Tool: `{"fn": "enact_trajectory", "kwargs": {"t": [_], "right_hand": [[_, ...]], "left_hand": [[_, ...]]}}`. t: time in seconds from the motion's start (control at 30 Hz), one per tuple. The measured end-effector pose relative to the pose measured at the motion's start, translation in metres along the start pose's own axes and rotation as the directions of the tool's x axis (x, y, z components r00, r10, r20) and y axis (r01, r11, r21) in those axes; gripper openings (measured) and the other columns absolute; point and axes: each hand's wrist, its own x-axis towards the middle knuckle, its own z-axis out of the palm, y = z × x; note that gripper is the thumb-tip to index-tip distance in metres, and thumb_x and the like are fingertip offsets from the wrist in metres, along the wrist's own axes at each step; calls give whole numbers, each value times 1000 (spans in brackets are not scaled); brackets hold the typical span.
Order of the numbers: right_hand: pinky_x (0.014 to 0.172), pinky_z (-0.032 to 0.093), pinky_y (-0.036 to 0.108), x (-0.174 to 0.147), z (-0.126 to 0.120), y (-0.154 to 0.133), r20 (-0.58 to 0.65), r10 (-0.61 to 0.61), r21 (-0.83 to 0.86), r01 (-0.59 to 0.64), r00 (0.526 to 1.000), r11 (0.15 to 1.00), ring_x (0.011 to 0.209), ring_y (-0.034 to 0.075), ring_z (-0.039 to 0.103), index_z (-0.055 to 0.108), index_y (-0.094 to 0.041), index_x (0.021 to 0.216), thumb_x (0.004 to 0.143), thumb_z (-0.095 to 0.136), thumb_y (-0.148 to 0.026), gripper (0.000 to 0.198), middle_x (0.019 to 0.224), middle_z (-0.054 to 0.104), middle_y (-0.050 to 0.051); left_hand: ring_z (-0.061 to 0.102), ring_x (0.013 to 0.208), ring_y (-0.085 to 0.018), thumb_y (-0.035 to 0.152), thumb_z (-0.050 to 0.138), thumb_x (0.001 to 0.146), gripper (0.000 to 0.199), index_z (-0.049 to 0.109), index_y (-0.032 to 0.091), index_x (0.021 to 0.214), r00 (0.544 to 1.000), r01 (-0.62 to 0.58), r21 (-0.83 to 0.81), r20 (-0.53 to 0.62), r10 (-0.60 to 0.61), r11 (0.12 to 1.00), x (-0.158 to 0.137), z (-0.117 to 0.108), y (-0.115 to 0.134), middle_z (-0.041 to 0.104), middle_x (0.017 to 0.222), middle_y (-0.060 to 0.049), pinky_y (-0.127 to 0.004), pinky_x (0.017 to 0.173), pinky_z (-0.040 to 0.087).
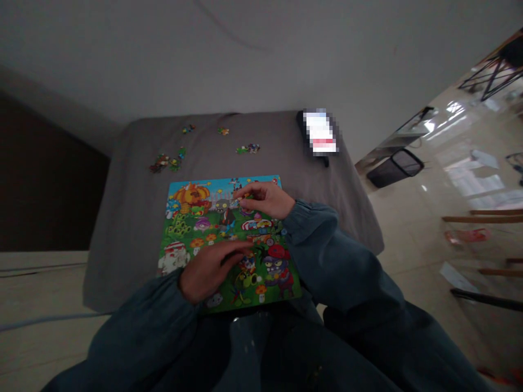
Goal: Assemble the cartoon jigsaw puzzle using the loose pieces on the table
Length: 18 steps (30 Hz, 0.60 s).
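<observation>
A colourful cartoon jigsaw puzzle [278,291] lies flat on the cloth-covered table in front of me, largely filled with plants and zombie figures. Over its upper right part, my right hand [269,200] is closed in a pinch on a small puzzle piece [236,201], mostly hidden by the fingertips. My left hand [210,268] rests low over the middle of the puzzle, its fingers stretched out to the right with nothing seen in them. Both forearms cover parts of the picture.
Loose puzzle pieces [161,162] lie at the table's left, with a few more pieces [254,147] along the back. A lit, blurred phone [321,132] stands at the back right of the grey cloth [134,218]. A dark bin [390,170] is on the floor to the right.
</observation>
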Motion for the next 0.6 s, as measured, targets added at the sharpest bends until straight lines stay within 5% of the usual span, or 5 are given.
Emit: {"fn": "enact_trajectory", "kwargs": {"t": [0.4,0.6], "right_hand": [[56,52,17,2,1,2,-17,-37,-33,36,999,999,80,11,62,71,-18,104,84,74,-30,23,99,70,4],[56,52,17,1,1,2,-8,-84,-40,84,996,996,79,11,61,72,-17,104,84,73,-33,25,98,71,4]], "left_hand": [[70,101,-22,29,60,93,25,73,32,113,993,-107,90,64,101,990,5,17,-7,78,105,-2,-36,90,56],[56,116,-29,29,77,83,29,75,34,111,996,-85,177,18,84,980,7,15,-7,70,121,-3,-49,104,43]]}}
